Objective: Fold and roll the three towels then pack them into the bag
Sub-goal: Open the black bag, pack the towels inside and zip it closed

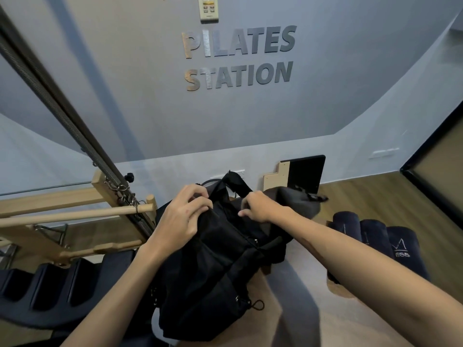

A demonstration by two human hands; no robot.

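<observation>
A black fabric bag (213,271) stands in the middle of the view, its straps rising toward the wall. My left hand (181,216) grips the left side of the bag's top edge, fingers curled into the fabric. My right hand (260,206) pinches the right side of the top, just below the strap. Three dark navy rolled towels (380,244) lie side by side on the right, one showing a white logo. They are apart from the bag and from both hands. The bag's inside is hidden.
A wooden pilates frame (82,211) with springs and a dowel bar stands at the left, black padded blocks (50,289) below it. A black board (304,172) leans on the grey wall. Wooden floor (375,196) runs to the right.
</observation>
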